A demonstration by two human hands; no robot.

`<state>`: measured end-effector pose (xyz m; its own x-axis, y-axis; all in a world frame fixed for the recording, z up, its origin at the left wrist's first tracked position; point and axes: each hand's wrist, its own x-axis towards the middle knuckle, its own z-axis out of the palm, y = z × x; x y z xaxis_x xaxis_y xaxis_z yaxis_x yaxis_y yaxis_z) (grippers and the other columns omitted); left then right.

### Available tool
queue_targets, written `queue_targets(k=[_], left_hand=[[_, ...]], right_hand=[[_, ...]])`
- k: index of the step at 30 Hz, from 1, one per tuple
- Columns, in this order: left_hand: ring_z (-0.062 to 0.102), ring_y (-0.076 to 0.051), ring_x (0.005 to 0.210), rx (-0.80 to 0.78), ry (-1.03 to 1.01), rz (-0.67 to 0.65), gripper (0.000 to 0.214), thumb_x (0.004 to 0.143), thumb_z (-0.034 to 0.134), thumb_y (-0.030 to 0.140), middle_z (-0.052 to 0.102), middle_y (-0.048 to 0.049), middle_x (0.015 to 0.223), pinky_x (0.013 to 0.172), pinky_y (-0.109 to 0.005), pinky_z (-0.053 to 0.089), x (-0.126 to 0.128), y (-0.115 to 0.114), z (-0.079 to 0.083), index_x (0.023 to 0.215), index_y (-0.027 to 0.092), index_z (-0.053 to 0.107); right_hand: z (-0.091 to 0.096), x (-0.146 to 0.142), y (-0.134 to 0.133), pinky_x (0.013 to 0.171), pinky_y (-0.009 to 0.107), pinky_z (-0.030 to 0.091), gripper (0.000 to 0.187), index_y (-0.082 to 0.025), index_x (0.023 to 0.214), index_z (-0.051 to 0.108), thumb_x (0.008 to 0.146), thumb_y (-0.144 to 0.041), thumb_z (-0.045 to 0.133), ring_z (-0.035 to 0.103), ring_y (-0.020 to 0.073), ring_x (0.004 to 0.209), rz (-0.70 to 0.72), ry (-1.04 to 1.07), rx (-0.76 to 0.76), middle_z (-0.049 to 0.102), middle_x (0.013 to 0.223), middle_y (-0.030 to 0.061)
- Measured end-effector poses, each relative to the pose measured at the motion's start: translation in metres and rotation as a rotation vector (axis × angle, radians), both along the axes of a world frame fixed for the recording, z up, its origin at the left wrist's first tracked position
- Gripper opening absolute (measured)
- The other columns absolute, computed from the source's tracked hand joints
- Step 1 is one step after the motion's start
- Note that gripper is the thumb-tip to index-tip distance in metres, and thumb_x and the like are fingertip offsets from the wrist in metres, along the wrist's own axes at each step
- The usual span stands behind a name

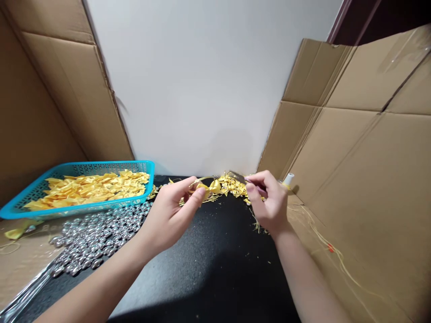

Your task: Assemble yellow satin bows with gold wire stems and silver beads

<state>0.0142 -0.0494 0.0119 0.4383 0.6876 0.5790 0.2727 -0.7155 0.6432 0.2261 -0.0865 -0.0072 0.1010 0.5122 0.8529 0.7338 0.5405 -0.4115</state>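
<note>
Between the thumb and fingers of my left hand (pixel 173 211) is a yellow ribbon bow (pixel 214 186), its loop poking out to the right of the fingertips. My right hand (pixel 268 199) is closed around a small tool with a purplish handle and a dark flat metal blade (pixel 237 176); its exact kind is unclear. The blade points left, above a heap of yellow ribbon bows (pixel 232 186) at the back of the black tabletop (pixel 202 260). A gap separates the blade from the bow in my left hand.
At the left stands a blue plastic basket (pixel 152 179) full of yellow ribbon pieces. Many shiny silver beads (pixel 101 233) spread before it. Cardboard walls (pixel 363 157) flank both sides. A white thread cone (pixel 288 179) and loose yellow thread (pixel 340 260) lie at the right.
</note>
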Motion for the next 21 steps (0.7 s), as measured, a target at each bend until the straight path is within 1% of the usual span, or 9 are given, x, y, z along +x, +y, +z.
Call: queue_targets(k=[2, 4, 5, 7, 9, 10, 12, 16, 21], left_hand=[[0.04, -0.011, 0.056, -0.08, -0.041, -0.029, 0.032, 0.092, 0.042, 0.034, 0.042, 0.004, 0.059, 0.054, -0.025, 0.032, 0.001, 0.004, -0.002, 0.064, 0.019, 0.045], [0.041, -0.011, 0.058, -0.155, -0.082, -0.064, 0.031, 0.091, 0.042, 0.033, 0.043, 0.0038, 0.06, 0.057, -0.025, 0.034, 0.002, 0.009, -0.003, 0.064, 0.019, 0.045], [0.041, -0.011, 0.058, -0.181, -0.096, -0.079, 0.03, 0.09, 0.042, 0.032, 0.042, 0.0037, 0.06, 0.058, -0.025, 0.035, 0.002, 0.011, -0.003, 0.063, 0.019, 0.044], [0.041, -0.012, 0.059, -0.208, -0.112, -0.097, 0.03, 0.09, 0.042, 0.031, 0.042, 0.0036, 0.061, 0.059, -0.025, 0.035, 0.002, 0.015, -0.003, 0.063, 0.019, 0.044], [0.041, -0.012, 0.059, -0.201, -0.118, -0.101, 0.03, 0.091, 0.042, 0.032, 0.042, 0.0036, 0.061, 0.058, -0.025, 0.035, 0.003, 0.016, -0.004, 0.064, 0.019, 0.044], [0.041, -0.012, 0.059, -0.188, -0.12, -0.093, 0.03, 0.091, 0.042, 0.033, 0.042, 0.0036, 0.061, 0.058, -0.025, 0.035, 0.003, 0.016, -0.004, 0.064, 0.019, 0.044], [0.041, -0.012, 0.059, -0.151, -0.116, -0.065, 0.031, 0.091, 0.043, 0.035, 0.042, 0.0038, 0.061, 0.057, -0.025, 0.035, 0.003, 0.015, -0.004, 0.065, 0.02, 0.045], [0.044, -0.012, 0.058, -0.03, -0.037, -0.001, 0.03, 0.092, 0.045, 0.037, 0.046, 0.0036, 0.062, 0.056, -0.025, 0.034, 0.003, 0.009, -0.004, 0.069, 0.019, 0.048], [0.038, -0.01, 0.054, 0.152, 0.025, 0.071, 0.029, 0.092, 0.048, 0.031, 0.041, 0.005, 0.058, 0.054, -0.024, 0.032, 0.005, 0.006, -0.005, 0.065, 0.019, 0.045]], right_hand=[[-0.02, 0.012, 0.023, 0.059, 0.027, 0.047, 0.016, -0.02, 0.09, 0.056, 0.09, -0.035, 0.052, 0.061, 0.0146, 0.064, -0.095, 0.029, -0.141, 0.066, 0.077, 0.0029], [-0.05, 0.018, 0.048, 0.063, 0.03, 0.046, 0.016, -0.019, 0.087, 0.054, 0.092, -0.034, 0.049, 0.06, 0.0175, 0.069, -0.15, -0.004, -0.366, 0.064, 0.078, 0.0042], [-0.068, 0.018, 0.059, 0.064, 0.031, 0.047, 0.014, -0.019, 0.085, 0.052, 0.091, -0.031, 0.049, 0.059, 0.0183, 0.07, -0.152, -0.032, -0.484, 0.062, 0.079, 0.0048], [-0.102, 0.014, 0.075, 0.07, 0.033, 0.048, 0.01, -0.019, 0.081, 0.05, 0.089, -0.025, 0.053, 0.058, 0.0198, 0.076, -0.092, -0.117, -0.638, 0.06, 0.083, 0.0058], [-0.128, 0.008, 0.083, 0.079, 0.036, 0.048, 0.01, -0.02, 0.08, 0.05, 0.087, -0.022, 0.057, 0.055, 0.0209, 0.086, -0.012, -0.192, -0.679, 0.058, 0.09, 0.0062], [-0.137, 0.006, 0.084, 0.083, 0.037, 0.048, 0.011, -0.02, 0.081, 0.05, 0.086, -0.021, 0.06, 0.054, 0.0214, 0.09, 0.016, -0.214, -0.688, 0.057, 0.093, 0.0062], [-0.148, 0.003, 0.083, 0.09, 0.04, 0.046, 0.013, -0.02, 0.082, 0.051, 0.085, -0.02, 0.063, 0.051, 0.0225, 0.1, 0.04, -0.236, -0.7, 0.055, 0.101, 0.0072], [-0.154, 0.004, 0.08, 0.099, 0.042, 0.042, 0.011, -0.019, 0.086, 0.052, 0.086, -0.018, 0.063, 0.045, 0.0239, 0.115, 0.066, -0.243, -0.705, 0.052, 0.114, 0.0096], [-0.16, 0.006, 0.081, 0.1, 0.041, 0.043, 0.007, -0.018, 0.093, 0.053, 0.088, -0.019, 0.058, 0.046, 0.0236, 0.117, 0.103, -0.245, -0.712, 0.053, 0.114, 0.0116]])
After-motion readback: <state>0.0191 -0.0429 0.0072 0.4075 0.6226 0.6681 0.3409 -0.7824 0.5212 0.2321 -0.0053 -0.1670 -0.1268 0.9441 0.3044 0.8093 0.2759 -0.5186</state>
